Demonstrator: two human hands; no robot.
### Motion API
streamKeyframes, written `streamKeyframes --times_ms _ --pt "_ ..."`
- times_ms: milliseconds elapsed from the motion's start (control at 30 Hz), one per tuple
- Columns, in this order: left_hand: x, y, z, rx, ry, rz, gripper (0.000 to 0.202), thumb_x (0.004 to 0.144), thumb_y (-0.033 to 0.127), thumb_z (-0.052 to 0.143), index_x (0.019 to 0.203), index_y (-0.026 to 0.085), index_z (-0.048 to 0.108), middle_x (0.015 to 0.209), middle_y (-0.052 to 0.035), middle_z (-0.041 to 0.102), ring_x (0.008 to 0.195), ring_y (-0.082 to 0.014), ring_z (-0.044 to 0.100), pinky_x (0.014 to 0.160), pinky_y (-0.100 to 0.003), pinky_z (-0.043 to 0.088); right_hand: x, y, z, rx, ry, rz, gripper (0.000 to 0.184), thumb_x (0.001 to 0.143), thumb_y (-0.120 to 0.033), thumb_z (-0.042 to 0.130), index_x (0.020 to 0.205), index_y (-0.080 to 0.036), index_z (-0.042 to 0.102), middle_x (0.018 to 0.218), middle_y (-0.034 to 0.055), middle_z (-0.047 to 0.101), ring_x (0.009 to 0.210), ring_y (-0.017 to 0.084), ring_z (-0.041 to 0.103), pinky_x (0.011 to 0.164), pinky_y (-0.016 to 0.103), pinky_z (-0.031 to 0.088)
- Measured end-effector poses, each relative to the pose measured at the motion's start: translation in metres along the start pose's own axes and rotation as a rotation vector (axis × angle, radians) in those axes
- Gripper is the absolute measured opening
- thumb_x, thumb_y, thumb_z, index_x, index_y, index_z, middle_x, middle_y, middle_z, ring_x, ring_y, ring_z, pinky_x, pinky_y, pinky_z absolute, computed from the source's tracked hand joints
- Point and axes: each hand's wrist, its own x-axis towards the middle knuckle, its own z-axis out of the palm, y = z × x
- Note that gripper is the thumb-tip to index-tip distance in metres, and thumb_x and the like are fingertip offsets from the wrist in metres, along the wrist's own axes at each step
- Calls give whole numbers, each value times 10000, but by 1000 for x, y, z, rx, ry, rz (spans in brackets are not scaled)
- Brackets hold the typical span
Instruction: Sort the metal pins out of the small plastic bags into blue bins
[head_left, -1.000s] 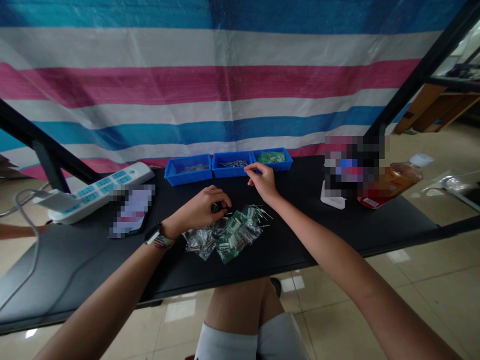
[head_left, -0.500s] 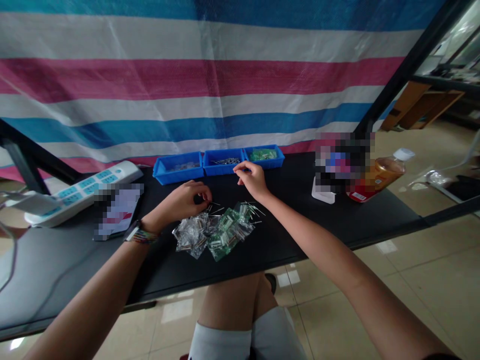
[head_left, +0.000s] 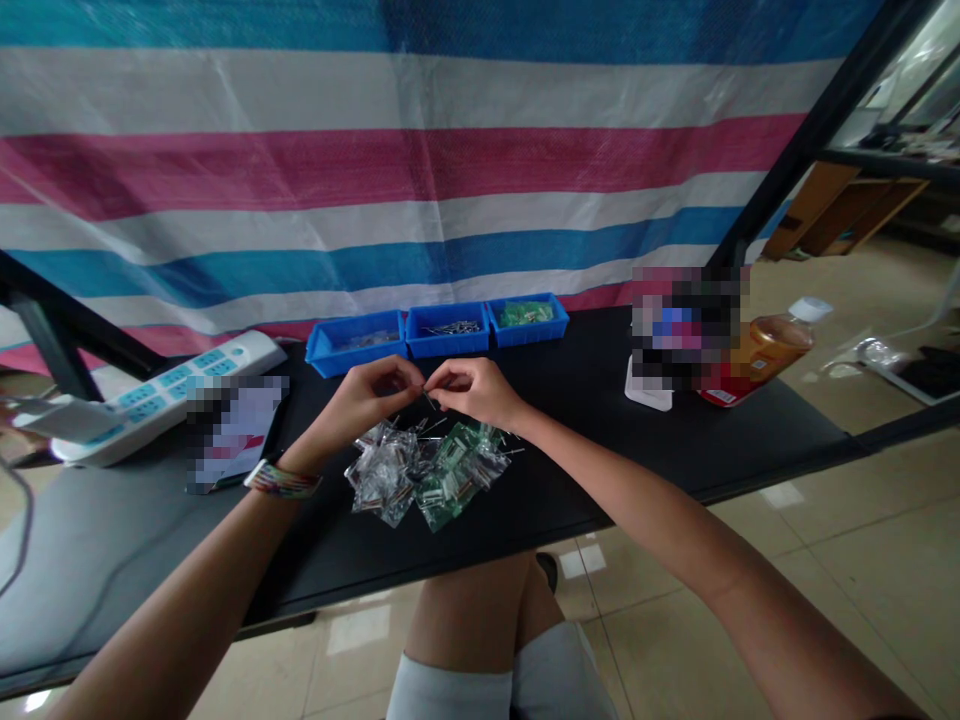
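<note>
My left hand (head_left: 375, 392) and my right hand (head_left: 471, 388) meet fingertip to fingertip above the black table (head_left: 585, 460). Both are pinched on a thin dark pin-like part (head_left: 428, 398) held between them. Directly below lies a heap of small clear plastic bags (head_left: 386, 470) and green-tinted bags (head_left: 457, 465), with loose metal pins around them. Behind my hands stand three blue bins: the left bin (head_left: 358, 345), the middle bin (head_left: 446, 331) with metal pins, and the right bin (head_left: 527, 318) with green parts.
A white power strip (head_left: 161, 393) lies at the back left, next to a blurred card (head_left: 232, 425). At the right stand a blurred object on a white stand (head_left: 651, 393) and a lying bottle of amber liquid (head_left: 772, 348). A striped tarp hangs behind.
My right hand has come back from the middle blue bin to meet my left hand. My left hand has lifted off the bag heap, and both now pinch one small part.
</note>
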Motion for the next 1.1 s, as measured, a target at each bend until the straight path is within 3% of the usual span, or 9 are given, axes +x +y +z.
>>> streamKeyframes --times_ms 300,433,600,767,967,1100 --pt "0 -8 5 -330 119 -91 373 777 444 921 946 195 701 840 -30 732 769 -194 712 735 -295 566 -4 -11 0 -10 48 -72 100 864 -244 775 929 -168 777 890 37 788 798 160 733 750 283 580" --pt "0 -8 6 -273 86 -81 392 771 442 936 997 190 739 848 -34 741 756 -184 704 716 -281 562 -6 -13 0 35 55 -54 162 864 -252 759 1000 -164 761 899 26 760 732 138 699 682 264 576" --pt "-1 2 11 -205 81 -110 457 737 558 947 944 184 788 939 -84 799 860 -228 741 792 -312 593 -7 -12 -1 -11 35 -97 153 856 -221 727 991 -160 765 920 34 759 752 134 693 662 243 555" --pt "0 2 10 -185 124 -155 514 700 589 958 986 190 807 878 -78 807 772 -215 730 684 -290 570 -9 -15 -2 -59 56 -100 117 867 -271 746 941 -181 741 917 39 748 803 159 706 660 246 548" --pt "-1 -1 7 -122 129 -108 426 823 588 857 973 194 803 825 -75 782 727 -205 710 633 -283 555 -9 -15 -6 -79 93 -96 136 902 -328 724 900 -196 691 858 22 714 743 146 664 638 248 539" --pt "-2 0 6 -124 130 -91 388 800 532 878 955 189 783 804 -61 755 723 -197 701 634 -277 549 -7 -13 -10 -56 157 -112 203 921 -394 711 871 -202 668 831 7 692 651 125 643 579 240 512"
